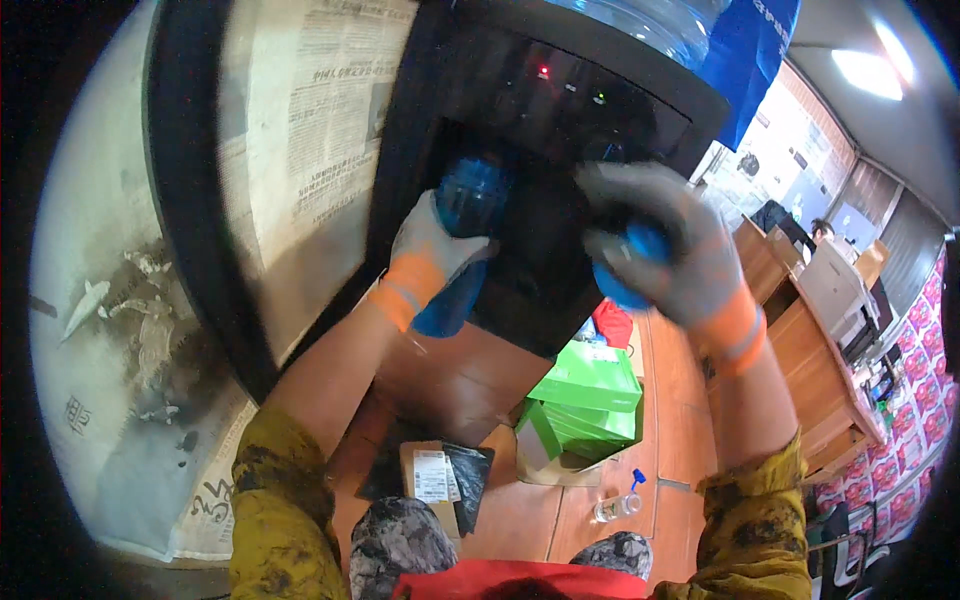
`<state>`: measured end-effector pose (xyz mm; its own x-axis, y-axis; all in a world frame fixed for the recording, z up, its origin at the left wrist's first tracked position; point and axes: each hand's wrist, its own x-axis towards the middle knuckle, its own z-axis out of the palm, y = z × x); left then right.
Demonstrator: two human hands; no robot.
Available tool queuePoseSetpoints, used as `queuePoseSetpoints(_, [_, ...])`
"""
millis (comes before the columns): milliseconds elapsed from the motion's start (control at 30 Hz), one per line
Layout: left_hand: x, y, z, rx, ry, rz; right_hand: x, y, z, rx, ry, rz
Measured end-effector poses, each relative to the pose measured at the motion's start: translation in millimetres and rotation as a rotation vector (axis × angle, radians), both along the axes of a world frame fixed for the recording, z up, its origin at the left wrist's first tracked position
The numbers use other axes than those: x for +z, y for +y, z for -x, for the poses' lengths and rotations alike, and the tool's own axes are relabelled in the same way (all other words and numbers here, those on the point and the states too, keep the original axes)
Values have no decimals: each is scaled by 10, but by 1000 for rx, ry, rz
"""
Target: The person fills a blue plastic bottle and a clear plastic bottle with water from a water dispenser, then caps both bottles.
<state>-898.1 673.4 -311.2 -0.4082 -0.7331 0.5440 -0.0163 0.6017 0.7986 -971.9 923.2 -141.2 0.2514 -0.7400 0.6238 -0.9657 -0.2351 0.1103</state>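
Observation:
My left hand (425,240), in a grey and orange work glove, is wrapped round a translucent blue bottle (450,305). The bottle's upper end is in the dark recess of a black water dispenser (530,270). To the right, my right hand (690,245), gloved alike, is smeared by motion in front of the dispenser's right side. Its fingers curl round a blue rounded piece (645,265) that looks like a lid, though blur hides its exact shape. A red and a green light glow on the dispenser's upper panel.
A large clear water jug (665,25) stands on the dispenser. On the tiled floor are a green box (590,390), a small parcel (430,475) and a clear bottle (617,508). Wooden desks (810,340) line the right, with a person behind. A papered panel (310,130) stands at left.

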Motion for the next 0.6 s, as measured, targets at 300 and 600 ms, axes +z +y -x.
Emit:
queuePoseSetpoints(300, [-436,828,-404,-393,164,-34,-2231,1611,753,-400,-1237,-240])
queuePoseSetpoints(600, [-602,2017,-598,-610,11,-158,-3618,2208,1072,-377,-1822,-171])
